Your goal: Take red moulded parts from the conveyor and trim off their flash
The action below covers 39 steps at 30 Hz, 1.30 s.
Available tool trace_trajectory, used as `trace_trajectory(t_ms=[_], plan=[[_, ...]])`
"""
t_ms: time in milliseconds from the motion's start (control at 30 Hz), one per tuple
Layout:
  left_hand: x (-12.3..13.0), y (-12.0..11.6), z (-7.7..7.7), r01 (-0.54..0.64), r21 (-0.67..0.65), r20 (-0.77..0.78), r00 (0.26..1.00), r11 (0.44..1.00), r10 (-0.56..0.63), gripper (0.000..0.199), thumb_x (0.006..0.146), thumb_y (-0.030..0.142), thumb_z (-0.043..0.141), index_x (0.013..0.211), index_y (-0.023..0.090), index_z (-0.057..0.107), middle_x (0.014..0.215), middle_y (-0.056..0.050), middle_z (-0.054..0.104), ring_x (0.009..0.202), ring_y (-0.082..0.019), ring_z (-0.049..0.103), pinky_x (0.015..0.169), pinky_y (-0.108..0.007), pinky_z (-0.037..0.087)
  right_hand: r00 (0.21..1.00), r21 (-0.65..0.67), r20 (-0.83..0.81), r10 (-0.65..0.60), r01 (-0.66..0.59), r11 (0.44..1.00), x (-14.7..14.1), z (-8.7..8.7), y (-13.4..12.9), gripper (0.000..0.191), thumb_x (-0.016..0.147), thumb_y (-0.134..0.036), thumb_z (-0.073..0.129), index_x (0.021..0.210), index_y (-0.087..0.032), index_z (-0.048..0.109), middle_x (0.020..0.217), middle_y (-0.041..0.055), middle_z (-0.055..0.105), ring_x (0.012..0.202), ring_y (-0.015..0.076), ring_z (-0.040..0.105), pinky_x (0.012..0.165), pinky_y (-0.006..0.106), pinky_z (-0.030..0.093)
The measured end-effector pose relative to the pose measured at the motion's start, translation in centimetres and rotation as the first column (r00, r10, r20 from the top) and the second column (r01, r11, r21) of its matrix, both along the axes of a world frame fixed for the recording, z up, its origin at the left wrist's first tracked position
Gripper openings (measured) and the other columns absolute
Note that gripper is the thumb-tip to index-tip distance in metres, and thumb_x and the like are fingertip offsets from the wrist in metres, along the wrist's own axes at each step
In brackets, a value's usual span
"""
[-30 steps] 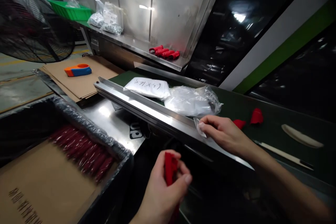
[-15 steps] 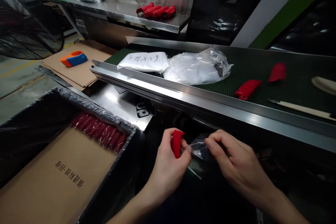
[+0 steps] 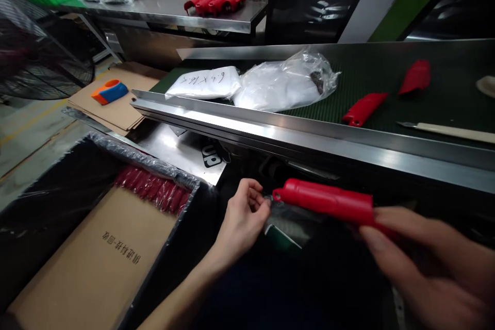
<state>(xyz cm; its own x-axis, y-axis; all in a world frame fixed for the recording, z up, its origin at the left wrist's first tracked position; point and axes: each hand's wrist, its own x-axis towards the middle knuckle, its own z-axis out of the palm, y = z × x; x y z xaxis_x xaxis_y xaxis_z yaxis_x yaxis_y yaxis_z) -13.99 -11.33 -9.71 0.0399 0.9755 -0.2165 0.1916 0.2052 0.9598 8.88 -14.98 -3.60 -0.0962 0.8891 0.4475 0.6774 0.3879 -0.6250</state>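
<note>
My right hand (image 3: 429,263) grips one end of a red plastic shell part (image 3: 328,199), which points left and has a small ringed tab at its far end. My left hand (image 3: 247,214) pinches the edge of a clear plastic bag (image 3: 299,224), dim against the dark background. The part's tab end is close to the left fingertips, over the bag; whether it touches the bag I cannot tell. Beyond my hands, two more red shell parts, a nearer one (image 3: 364,109) and a farther one (image 3: 415,77), lie on the green ribbed belt (image 3: 359,75), beside a thin pale-handled knife (image 3: 452,129).
A metal rail (image 3: 270,131) edges the belt, which carries white bag packs (image 3: 204,83). At lower left, a black-lined box (image 3: 185,221) holds cardboard (image 3: 88,268) and wrapped red parts (image 3: 152,188). An orange-blue tape dispenser-like item (image 3: 110,92) sits on cardboard sheets; a fan (image 3: 38,51) stands left.
The red part has passed from my left hand to my right, which has moved right and closer. My left hand now has the bag alone. The view has shifted slightly.
</note>
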Motion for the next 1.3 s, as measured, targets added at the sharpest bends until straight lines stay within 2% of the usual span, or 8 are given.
trace_trajectory(t_ms=[167,500,667,933,1067,1133,1233,1300], plan=[[0.7,0.1,-0.1,-0.016,-0.044,0.086,0.996,0.999,0.019,0.013,0.085,0.029,0.062,0.083,0.017,0.057,0.075,0.002,0.056,0.068,-0.01,0.049,0.06,-0.022,0.039,0.96,0.145,0.209,0.186,-0.218,0.965,0.0,-1.2,-1.0,0.016,0.085,-0.015,0.066,0.1,-0.02,0.067,0.089,0.0001,0.07,0.083,0.0117,0.066,0.08,0.024,0.051],[1.9,0.1,0.3,-0.055,-0.123,0.204,0.976,0.991,0.08,0.02,0.089,0.035,0.058,0.086,0.015,0.059,0.067,0.001,0.057,0.062,-0.011,0.054,0.058,-0.022,0.044,0.893,0.176,0.381,0.24,-0.325,0.929,-0.4,-2.0,-1.1,0.019,0.087,-0.01,0.062,0.105,-0.012,0.067,0.095,0.0084,0.07,0.09,0.018,0.063,0.08,0.032,0.048],[1.7,-0.1,0.5,-0.056,-0.057,0.156,0.986,0.997,0.065,0.025,0.092,0.04,0.056,0.087,0.016,0.06,0.072,0.0,0.059,0.065,-0.012,0.055,0.062,-0.023,0.046,0.781,0.144,0.541,0.312,-0.451,0.881,-0.6,-3.2,-1.5,0.027,0.089,-0.008,0.05,0.112,-0.01,0.066,0.105,0.0142,0.07,0.094,0.0264,0.065,0.077,0.04,0.052],[0.9,-0.8,0.2,0.053,0.191,-0.105,0.994,0.98,-0.033,0.014,0.093,0.027,0.056,0.086,0.018,0.063,0.083,-0.002,0.059,0.075,-0.014,0.054,0.071,-0.026,0.042,0.768,0.244,0.588,0.255,-0.468,0.849,-1.5,-4.8,-1.0,0.027,0.087,0.001,0.044,0.099,-0.007,0.067,0.097,0.0169,0.072,0.089,0.0276,0.07,0.073,0.042,0.056],[1.3,-1.4,-0.6,0.027,0.249,-0.111,0.994,0.968,0.001,0.01,0.095,0.024,0.053,0.094,0.019,0.061,0.092,-0.004,0.062,0.084,-0.015,0.058,0.08,-0.027,0.046,0.97,0.195,0.19,0.155,-0.192,0.962,-3.1,-5.3,-1.1,0.019,0.083,-0.002,0.061,0.099,-0.012,0.064,0.084,0.0074,0.072,0.075,0.0186,0.069,0.069,0.032,0.056],[1.6,-1.8,-1.0,-0.012,0.26,-0.104,0.994,0.966,0.04,0.009,0.095,0.024,0.053,0.096,0.019,0.06,0.095,-0.004,0.063,0.087,-0.015,0.06,0.083,-0.028,0.047,0.981,-0.081,-0.186,-0.055,0.04,0.996,-4.5,-5.8,-1.5,0.012,0.086,-0.013,0.064,0.097,-0.017,0.065,0.082,0.0035,0.072,0.07,0.0146,0.069,0.067,0.025,0.057],[1.9,-2.3,-1.7,-0.076,0.265,-0.101,0.989,0.961,0.106,0.008,0.095,0.024,0.053,0.096,0.019,0.06,0.093,-0.004,0.064,0.087,-0.015,0.061,0.082,-0.028,0.049,0.658,-0.566,-0.615,-0.435,0.016,0.824,-6.6,-6.5,-2.4,0.019,0.088,-0.037,0.065,0.092,-0.019,0.068,0.084,0.0048,0.074,0.07,0.015,0.07,0.061,0.022,0.056],[1.8,-2.4,-2.0,-0.101,0.282,-0.109,0.985,0.954,0.136,0.007,0.095,0.024,0.054,0.096,0.02,0.06,0.093,-0.003,0.064,0.086,-0.015,0.062,0.081,-0.028,0.05,0.375,-0.668,-0.719,-0.585,-0.141,0.731,-7.7,-6.8,-2.7,0.027,0.081,-0.044,0.071,0.087,-0.017,0.069,0.084,0.0071,0.073,0.07,0.0164,0.069,0.059,0.024,0.056]])
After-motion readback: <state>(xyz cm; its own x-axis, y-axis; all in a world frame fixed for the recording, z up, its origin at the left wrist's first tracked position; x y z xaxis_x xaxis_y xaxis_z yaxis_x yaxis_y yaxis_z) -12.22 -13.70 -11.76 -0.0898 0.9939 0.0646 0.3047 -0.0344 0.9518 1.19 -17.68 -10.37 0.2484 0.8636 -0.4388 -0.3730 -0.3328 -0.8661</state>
